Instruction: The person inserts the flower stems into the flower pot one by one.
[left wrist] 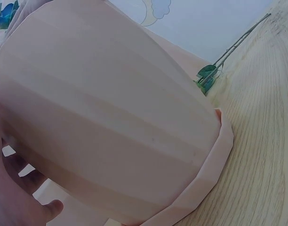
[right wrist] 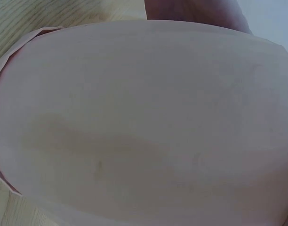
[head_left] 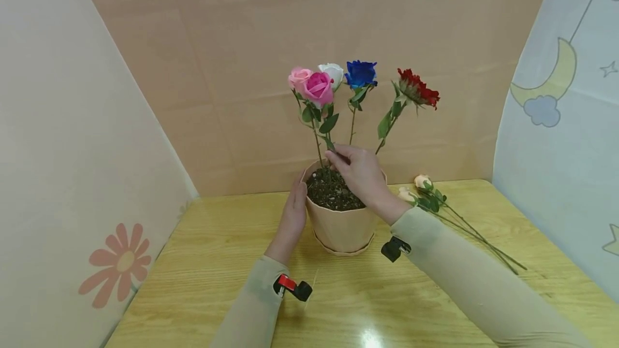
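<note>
A pale peach flowerpot (head_left: 340,230) filled with dark soil (head_left: 333,192) stands on a matching saucer (left wrist: 200,183). My left hand (head_left: 293,208) lies along the pot's left side, fingers straight against the wall near the rim. Over the soil, my right hand (head_left: 360,171) pinches a rose stem between thumb and fingers; which bloom it carries I cannot tell. Above rise a bright pink rose (head_left: 318,89), a light pink rose (head_left: 298,77) and a white rose (head_left: 332,72). A blue rose (head_left: 361,74) and a red flower (head_left: 418,89) stand farther right, the red one leaning outward.
Right of the pot, two cream roses (head_left: 423,181) lie on the wooden table (head_left: 232,251), their long stems crossing toward the front right. A tan backdrop (head_left: 232,95) hangs behind the table. Printed cloths flank it on both sides.
</note>
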`<action>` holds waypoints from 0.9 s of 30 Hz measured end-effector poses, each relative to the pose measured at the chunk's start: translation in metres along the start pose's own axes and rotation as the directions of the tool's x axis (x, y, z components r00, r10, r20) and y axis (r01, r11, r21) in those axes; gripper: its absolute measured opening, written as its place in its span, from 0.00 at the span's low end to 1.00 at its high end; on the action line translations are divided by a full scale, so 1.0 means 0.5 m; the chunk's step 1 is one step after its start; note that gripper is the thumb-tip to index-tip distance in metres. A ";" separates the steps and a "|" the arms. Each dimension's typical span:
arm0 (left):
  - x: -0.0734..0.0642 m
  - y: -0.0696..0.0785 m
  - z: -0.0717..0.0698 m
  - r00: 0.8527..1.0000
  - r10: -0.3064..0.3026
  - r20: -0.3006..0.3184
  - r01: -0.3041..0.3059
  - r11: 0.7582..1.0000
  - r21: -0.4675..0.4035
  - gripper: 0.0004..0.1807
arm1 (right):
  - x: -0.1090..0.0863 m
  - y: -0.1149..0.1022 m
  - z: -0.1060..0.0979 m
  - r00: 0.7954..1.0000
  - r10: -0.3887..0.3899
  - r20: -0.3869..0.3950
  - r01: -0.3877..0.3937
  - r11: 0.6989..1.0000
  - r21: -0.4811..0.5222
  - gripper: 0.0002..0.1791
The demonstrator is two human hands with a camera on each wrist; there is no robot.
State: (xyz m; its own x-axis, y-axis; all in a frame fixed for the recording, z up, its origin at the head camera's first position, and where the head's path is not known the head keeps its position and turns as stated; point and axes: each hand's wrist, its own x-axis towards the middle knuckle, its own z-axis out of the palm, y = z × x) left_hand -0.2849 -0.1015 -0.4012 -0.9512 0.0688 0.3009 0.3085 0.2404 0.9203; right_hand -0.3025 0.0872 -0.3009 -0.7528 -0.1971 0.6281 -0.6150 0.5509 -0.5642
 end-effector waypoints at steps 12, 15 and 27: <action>0.005 0.004 -0.002 1.000 -0.006 0.010 0.006 1.000 0.027 0.29 | 0.004 -0.003 0.005 1.000 -0.001 -0.013 0.001 1.000 -0.018 0.14; 0.006 0.004 0.000 1.000 0.005 0.019 -0.005 1.000 0.027 0.29 | 0.003 -0.001 0.006 1.000 0.005 -0.018 -0.005 1.000 -0.014 0.14; 0.010 0.001 0.000 0.999 0.043 0.013 -0.043 0.999 -0.006 0.29 | -0.001 -0.003 0.007 0.997 0.003 -0.075 -0.005 1.000 -0.027 0.15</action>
State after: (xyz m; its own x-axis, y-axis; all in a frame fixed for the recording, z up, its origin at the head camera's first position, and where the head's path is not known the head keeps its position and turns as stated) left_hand -0.2894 -0.1008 -0.3992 -0.9372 0.0919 0.3365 0.3488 0.2319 0.9081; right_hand -0.3021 0.0839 -0.3023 -0.7347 -0.1342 0.6650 -0.6047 0.5739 -0.5523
